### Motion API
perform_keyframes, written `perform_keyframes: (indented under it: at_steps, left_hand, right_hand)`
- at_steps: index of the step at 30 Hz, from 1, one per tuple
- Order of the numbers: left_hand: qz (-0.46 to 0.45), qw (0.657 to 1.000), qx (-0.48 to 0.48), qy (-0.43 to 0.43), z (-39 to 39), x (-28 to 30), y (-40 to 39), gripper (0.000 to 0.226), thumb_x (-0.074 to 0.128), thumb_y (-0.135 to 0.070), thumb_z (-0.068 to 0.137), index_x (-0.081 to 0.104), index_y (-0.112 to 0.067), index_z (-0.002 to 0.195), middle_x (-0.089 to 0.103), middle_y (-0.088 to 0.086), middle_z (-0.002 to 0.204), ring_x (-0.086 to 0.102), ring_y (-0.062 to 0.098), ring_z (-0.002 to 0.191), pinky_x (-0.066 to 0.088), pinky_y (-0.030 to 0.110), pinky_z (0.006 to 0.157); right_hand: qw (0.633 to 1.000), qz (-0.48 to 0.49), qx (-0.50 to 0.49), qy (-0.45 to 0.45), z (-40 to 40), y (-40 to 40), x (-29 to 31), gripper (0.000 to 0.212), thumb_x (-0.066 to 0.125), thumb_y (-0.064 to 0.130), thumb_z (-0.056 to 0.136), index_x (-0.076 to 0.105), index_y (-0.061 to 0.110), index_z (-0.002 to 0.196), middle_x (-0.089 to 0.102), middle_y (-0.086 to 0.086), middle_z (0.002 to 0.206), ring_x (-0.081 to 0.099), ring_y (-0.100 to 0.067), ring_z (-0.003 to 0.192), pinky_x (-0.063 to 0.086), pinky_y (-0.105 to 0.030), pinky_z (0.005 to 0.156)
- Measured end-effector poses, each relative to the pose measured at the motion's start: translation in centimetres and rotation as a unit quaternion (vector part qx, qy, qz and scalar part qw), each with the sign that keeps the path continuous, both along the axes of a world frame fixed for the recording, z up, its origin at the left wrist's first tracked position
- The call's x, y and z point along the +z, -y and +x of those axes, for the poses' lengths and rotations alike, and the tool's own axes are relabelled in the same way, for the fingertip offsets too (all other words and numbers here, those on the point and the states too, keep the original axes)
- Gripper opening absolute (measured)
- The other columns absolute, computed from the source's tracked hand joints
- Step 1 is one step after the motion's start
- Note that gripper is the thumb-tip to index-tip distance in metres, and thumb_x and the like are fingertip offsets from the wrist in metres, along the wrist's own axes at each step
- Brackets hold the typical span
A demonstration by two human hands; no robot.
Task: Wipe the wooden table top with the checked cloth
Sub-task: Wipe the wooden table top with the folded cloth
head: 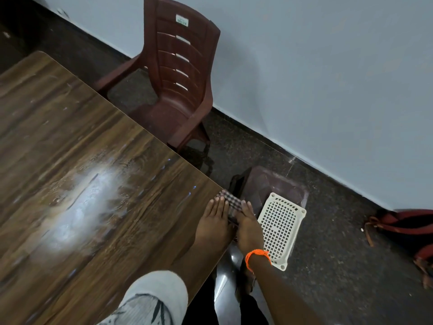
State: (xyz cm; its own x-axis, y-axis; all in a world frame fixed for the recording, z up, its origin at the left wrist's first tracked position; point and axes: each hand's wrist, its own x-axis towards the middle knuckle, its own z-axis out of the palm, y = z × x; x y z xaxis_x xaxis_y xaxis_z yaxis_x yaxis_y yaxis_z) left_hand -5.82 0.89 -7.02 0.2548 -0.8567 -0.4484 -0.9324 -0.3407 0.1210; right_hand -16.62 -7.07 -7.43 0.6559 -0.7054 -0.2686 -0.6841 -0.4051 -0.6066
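Observation:
The checked cloth lies folded at the near right corner of the wooden table top. My left hand lies flat on its left part, fingers straight. My right hand, with an orange band at the wrist, presses flat on its right part at the table's edge. Most of the cloth is hidden under both hands. A pale, streaky smear shines on the table left of the hands.
A dark red plastic chair stands beyond the table's far edge by the wall. On the floor right of the corner lie a white perforated tray and a dark tray. A red bag sits at the far right.

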Motion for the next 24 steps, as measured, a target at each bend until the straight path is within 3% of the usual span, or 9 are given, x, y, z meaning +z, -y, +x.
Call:
perform_keyframes:
  at_steps: [8, 11, 14, 19, 24]
  left_hand:
    - [0.025, 0.999, 0.026, 0.004, 2.2, 0.0, -3.1, 0.075, 0.021, -0.044, 0.106, -0.004, 0.004, 0.157, -0.005, 0.024, 0.166, -0.009, 0.033, 0.155, -0.003, 0.047, 0.126]
    - [0.005, 0.998, 0.056, -0.027, -0.3, -0.4, -6.0, 0.08, 0.019, -0.052, 0.104, 0.0, 0.005, 0.157, -0.004, 0.024, 0.166, -0.008, 0.033, 0.155, -0.004, 0.047, 0.126]
    - [0.009, 0.997, 0.059, -0.044, -3.0, -0.2, -6.7, 0.082, 0.025, -0.051, 0.102, 0.004, 0.007, 0.157, 0.0, 0.028, 0.165, -0.006, 0.037, 0.155, -0.007, 0.048, 0.126]
    - [-0.002, 0.996, 0.062, -0.068, -2.7, 0.4, -4.2, 0.084, 0.033, -0.049, 0.101, 0.0, 0.005, 0.157, -0.006, 0.028, 0.165, -0.011, 0.038, 0.154, -0.011, 0.046, 0.125]
    - [-0.01, 0.997, 0.059, -0.057, 0.9, 0.8, -4.0, 0.079, 0.032, -0.045, 0.103, 0.001, 0.002, 0.158, -0.007, 0.024, 0.166, -0.01, 0.031, 0.155, -0.007, 0.043, 0.126]
  right_hand:
    - [0.999, -0.021, 0.047, 0.0, 2.0, -3.5, -0.4, 0.052, 0.041, -0.005, 0.093, 0.048, 0.018, 0.14, 0.024, -0.002, 0.157, 0.005, -0.018, 0.148, 0.013, -0.019, 0.112]
    - [0.996, -0.029, 0.082, -0.015, -0.5, -5.1, -0.1, 0.049, 0.046, -0.003, 0.093, 0.05, 0.016, 0.138, 0.029, 0.002, 0.155, 0.007, -0.015, 0.147, 0.024, -0.026, 0.116]
    - [0.995, -0.029, 0.087, -0.023, -2.5, -4.9, 0.4, 0.045, 0.053, 0.002, 0.09, 0.057, 0.016, 0.132, 0.035, 0.002, 0.153, 0.016, -0.017, 0.146, 0.037, -0.031, 0.109]
    - [0.999, -0.007, -0.034, 0.001, -1.9, -3.5, 0.9, 0.043, 0.05, 0.004, 0.094, 0.053, 0.018, 0.134, 0.03, 0.006, 0.154, 0.021, -0.015, 0.145, 0.028, -0.029, 0.115]
    - [1.0, -0.022, 0.012, -0.019, 1.3, -3.5, 0.3, 0.046, 0.051, -0.002, 0.089, 0.057, 0.015, 0.132, 0.033, -0.005, 0.154, 0.016, -0.021, 0.146, 0.024, -0.03, 0.115]
